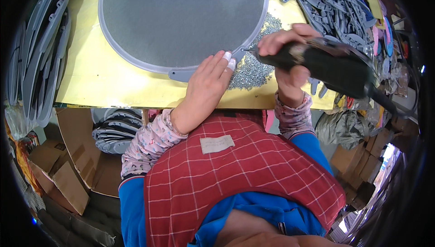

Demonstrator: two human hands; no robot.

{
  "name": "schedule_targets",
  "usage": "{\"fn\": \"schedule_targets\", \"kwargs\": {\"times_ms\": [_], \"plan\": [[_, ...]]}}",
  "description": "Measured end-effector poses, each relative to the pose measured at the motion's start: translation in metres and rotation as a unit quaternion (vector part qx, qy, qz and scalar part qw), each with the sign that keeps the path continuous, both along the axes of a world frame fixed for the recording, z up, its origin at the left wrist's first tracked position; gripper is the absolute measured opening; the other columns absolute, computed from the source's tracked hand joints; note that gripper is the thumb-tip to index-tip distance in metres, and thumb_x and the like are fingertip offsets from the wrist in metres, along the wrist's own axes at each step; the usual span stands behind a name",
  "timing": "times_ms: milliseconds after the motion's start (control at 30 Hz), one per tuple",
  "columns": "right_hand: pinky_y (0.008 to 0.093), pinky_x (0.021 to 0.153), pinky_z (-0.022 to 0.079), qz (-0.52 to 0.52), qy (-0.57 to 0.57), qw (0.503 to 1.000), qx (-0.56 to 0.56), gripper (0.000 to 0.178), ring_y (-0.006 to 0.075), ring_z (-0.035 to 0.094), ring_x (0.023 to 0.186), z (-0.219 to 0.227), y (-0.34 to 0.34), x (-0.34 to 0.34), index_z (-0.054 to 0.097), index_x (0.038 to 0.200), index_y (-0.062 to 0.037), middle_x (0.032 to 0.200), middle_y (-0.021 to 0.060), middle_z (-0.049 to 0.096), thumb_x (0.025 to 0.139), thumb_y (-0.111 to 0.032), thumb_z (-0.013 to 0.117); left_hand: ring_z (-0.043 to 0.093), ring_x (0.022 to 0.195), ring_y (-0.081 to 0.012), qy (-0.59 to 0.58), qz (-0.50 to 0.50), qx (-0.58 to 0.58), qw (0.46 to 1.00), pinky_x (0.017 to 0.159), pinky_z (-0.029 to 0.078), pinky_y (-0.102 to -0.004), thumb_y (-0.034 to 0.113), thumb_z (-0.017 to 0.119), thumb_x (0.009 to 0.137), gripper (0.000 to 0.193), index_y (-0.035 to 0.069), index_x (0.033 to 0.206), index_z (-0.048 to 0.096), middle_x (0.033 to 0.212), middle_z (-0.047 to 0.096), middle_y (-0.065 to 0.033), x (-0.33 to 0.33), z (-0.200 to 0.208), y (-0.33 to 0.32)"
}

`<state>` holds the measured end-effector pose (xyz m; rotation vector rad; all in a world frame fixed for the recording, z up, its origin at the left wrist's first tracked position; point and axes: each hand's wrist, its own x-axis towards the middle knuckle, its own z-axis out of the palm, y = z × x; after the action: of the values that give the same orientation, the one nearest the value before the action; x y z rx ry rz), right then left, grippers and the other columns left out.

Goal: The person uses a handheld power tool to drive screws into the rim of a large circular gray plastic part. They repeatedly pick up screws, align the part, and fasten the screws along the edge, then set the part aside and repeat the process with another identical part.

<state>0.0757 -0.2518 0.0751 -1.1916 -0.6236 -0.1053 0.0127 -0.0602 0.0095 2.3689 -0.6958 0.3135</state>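
From where I stand, the oval grey panel (181, 20) lies on the yellow tabletop (81, 79) at twelve o'clock. The left hand (209, 79) rests flat with fingers extended, pressing a curved grey plastic bracket (181, 75) against the panel's rim near its five o'clock. The right hand (290, 81) is wrapped around a black power screwdriver (333, 68), its bit reaching the bracket's far end.

My worry is the bit: should it skid out of the hole, those taped fingertips (227, 56) sit just beside it. Uneven pressure from the palm could let the bracket creep out of line, and a loose screw (253, 72) from the spill at the panel's five o'clock might lodge under the rim and tilt it.

Counting up: one panel before the person, one bracket under the palm, one screwdriver, two taped fingertips. The screws are beyond counting. So are the heaped plastic brackets (308, 2) at one o'clock and the long grey pieces (45, 52) at ten; they overlap too much.
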Motion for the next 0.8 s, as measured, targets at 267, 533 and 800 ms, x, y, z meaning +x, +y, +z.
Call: {"fn": "schedule_targets", "kwargs": {"times_ms": [267,533,800], "plan": [[0.0397,0.074,0.053,0.060,0.079,0.991,-0.090,0.073,0.0220,0.063,0.076,0.001,0.005,0.029,0.047,0.130,-0.0016,0.087,0.0097,0.061,0.088,-0.054,0.075,0.059,0.128,-0.0347,0.021,-0.005,-0.003,1.000,0.109,0.047,-0.0471,0.001,0.066,0.082,0.038,-0.001,0.120,0.067,0.129,0.065,-0.0197,-0.004,0.004,-0.001],[0.0357,0.076,0.055,0.028,0.065,0.997,0.020,0.083,0.0212,0.066,0.081,0.002,-0.008,0.011,0.043,0.140,0.0048,0.087,0.0094,0.064,0.086,-0.046,0.080,0.054,0.132,-0.0381,0.016,0.015,-0.006,1.000,0.110,0.044,-0.0502,0.001,0.060,0.084,0.038,-0.005,0.121,0.063,0.132,0.059,-0.0223,0.003,0.003,-0.010],[0.0438,0.074,0.053,-0.038,0.044,0.998,-0.032,0.090,0.0246,0.063,0.073,0.009,-0.010,-0.007,0.038,0.145,-0.0046,0.085,0.0088,0.061,0.088,-0.067,0.068,0.057,0.129,-0.0383,0.035,0.036,-0.051,0.997,0.110,0.044,-0.0511,-0.007,0.068,0.076,0.051,0.000,0.127,0.063,0.132,0.061,-0.0195,0.014,0.003,-0.022]]}}
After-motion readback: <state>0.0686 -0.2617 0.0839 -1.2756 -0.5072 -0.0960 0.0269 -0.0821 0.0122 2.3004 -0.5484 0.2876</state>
